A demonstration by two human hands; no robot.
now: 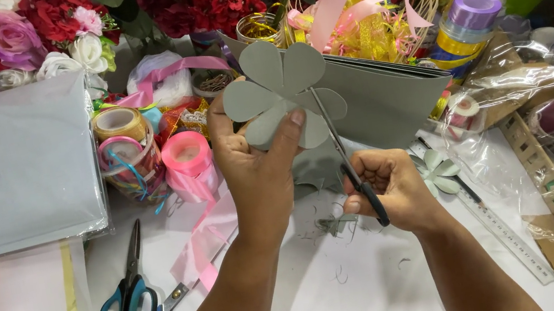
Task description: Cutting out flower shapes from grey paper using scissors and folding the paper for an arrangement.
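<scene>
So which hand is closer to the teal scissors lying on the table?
Left. The left hand, holding the grey paper flower, is up and to the right of the teal scissors. The right hand, gripping black scissors, sits farther right.

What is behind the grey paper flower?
Behind the paper flower stand folded grey sheets and a glass jar with gold ribbon. The left hand holds the flower; the right hand cuts it with scissors. The sheets' near corner is covered.
</scene>
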